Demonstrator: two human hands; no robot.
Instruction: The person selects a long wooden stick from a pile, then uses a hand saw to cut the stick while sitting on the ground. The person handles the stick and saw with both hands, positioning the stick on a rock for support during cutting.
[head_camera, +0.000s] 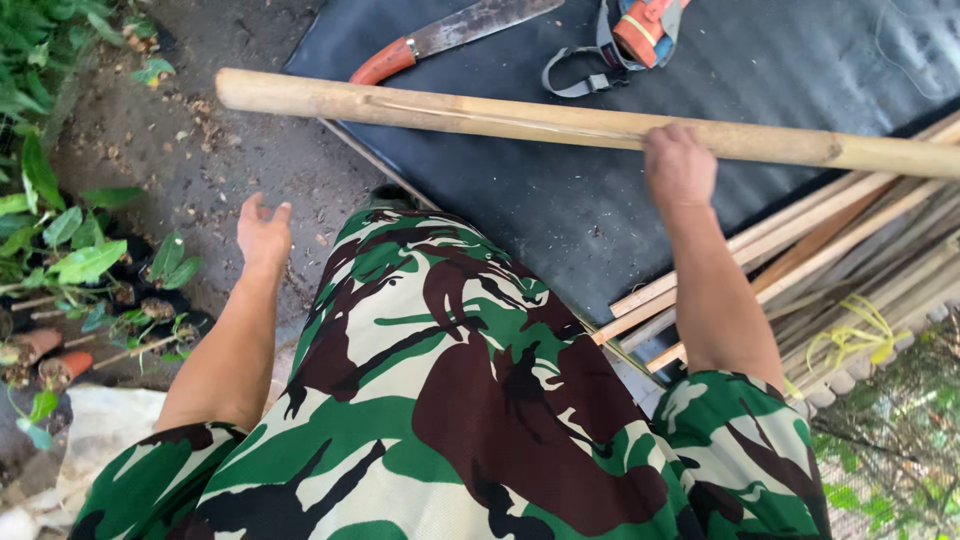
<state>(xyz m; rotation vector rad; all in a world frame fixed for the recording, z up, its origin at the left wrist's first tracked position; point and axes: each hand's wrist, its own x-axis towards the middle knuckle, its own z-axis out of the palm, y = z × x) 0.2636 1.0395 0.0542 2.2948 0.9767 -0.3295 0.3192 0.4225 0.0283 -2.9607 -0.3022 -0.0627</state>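
Note:
My right hand (678, 165) grips a long, thick bamboo pole (450, 112) that lies across the view from upper left to right, above a black mat (560, 210). My left hand (263, 232) hangs free over the bare soil at the left, fingers apart and holding nothing. A camouflage shirt fills the lower middle of the view.
A machete with an orange handle (440, 38) lies at the top of the mat beside an orange tool with a grey strap (625, 35). Split bamboo strips (840, 250) are stacked at the right. Small potted seedlings (80, 270) stand on the ground at the left.

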